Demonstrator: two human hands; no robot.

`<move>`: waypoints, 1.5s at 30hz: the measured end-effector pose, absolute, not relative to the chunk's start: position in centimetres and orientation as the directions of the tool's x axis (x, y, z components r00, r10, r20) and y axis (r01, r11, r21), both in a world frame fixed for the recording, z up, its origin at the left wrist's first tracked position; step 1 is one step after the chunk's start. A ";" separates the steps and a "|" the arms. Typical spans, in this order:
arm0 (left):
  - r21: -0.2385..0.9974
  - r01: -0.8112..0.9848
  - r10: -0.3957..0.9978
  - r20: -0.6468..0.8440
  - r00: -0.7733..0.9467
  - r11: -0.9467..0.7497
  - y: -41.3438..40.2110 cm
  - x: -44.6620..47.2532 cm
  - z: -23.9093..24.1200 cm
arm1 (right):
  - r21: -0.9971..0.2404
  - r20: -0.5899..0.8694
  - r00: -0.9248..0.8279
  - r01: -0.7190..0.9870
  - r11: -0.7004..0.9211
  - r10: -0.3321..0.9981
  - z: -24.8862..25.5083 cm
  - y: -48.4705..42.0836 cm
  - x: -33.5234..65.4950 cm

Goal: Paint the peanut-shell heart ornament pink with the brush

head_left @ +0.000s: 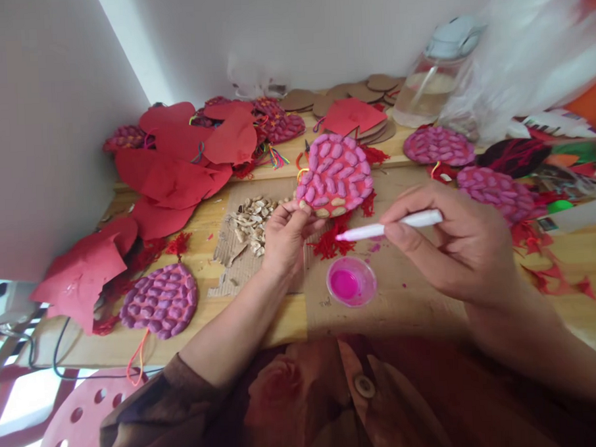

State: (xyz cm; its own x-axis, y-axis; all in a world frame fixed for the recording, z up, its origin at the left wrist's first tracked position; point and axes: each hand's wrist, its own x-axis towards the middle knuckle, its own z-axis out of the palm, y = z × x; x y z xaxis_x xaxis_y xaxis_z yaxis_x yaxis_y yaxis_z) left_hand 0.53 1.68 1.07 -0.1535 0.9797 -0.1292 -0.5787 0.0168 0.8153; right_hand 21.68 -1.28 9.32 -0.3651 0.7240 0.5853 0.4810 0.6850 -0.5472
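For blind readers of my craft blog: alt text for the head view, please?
A left hand holds a round ornament covered in pink-painted shells while the right hand holds a white, pink-tipped brush just below it. A cup of pink paint, a shell pile and red paper shapes lie on the wooden table.

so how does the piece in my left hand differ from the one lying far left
The held piece is propped by the left hand; the lying piece rests flat on the table. The held piece is bright pink with some bare tan shells; the lying piece is purplish all over. Both are shell-covered.
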 end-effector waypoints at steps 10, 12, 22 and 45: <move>0.817 -0.577 0.973 -0.135 -0.187 0.002 1.8 0.6 1.5 | -0.335 0.300 -0.768 0.470 0.816 0.566 8.4 -1.8 20.9; 0.819 -0.574 0.974 -0.132 -0.183 0.003 1.8 0.5 1.4 | -0.283 0.246 -0.786 0.501 0.818 0.567 7.9 -1.9 20.5; 0.808 -0.590 0.979 -0.126 -0.159 0.008 1.9 0.5 1.2 | -0.179 0.121 -0.827 0.526 0.832 0.549 8.5 -2.9 19.4; 0.803 -0.594 0.988 -0.125 -0.087 0.049 1.4 0.6 1.6 | -0.530 0.652 -0.286 0.492 0.691 0.703 9.0 -1.5 21.9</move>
State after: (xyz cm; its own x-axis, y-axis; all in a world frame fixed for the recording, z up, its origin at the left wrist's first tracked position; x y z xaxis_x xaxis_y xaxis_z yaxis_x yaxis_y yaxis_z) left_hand 0.63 1.39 1.60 -0.0870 0.9883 -0.1251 -0.5938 0.0494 0.8031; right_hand 21.89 -1.52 9.01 -0.2856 0.7028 0.6516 0.4920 0.6910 -0.5296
